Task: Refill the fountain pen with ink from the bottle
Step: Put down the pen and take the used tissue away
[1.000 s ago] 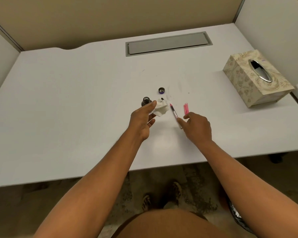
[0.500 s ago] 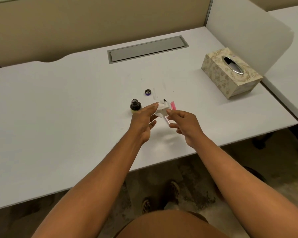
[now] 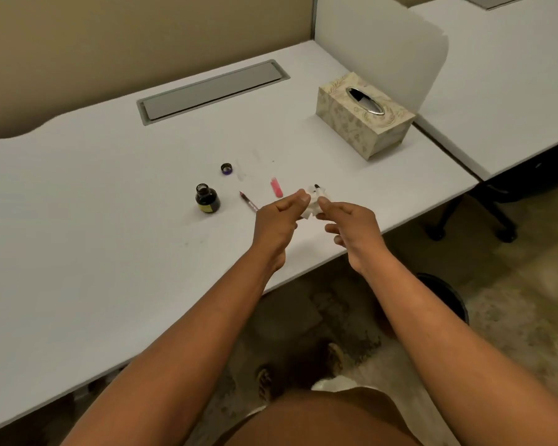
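Both hands, left (image 3: 276, 220) and right (image 3: 351, 220), pinch a tissue (image 3: 314, 201) above the desk (image 3: 94, 236); open bottle (image 3: 207, 199) and pen (image 3: 248, 201) lie left.

Ink bottle (image 3: 207, 199) upright, uncapped; pen body (image 3: 248, 201) flat beside; pink piece (image 3: 276, 187), perhaps cap, nearby.

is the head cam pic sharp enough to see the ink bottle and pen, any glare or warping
Head view: light is dim, warm and even, with no strong glare on the white desk; the ink bottle is fairly sharp, the pen part small and soft; desk edges bow from the wide-angle lens; the tissue between the hands is slightly blurred.
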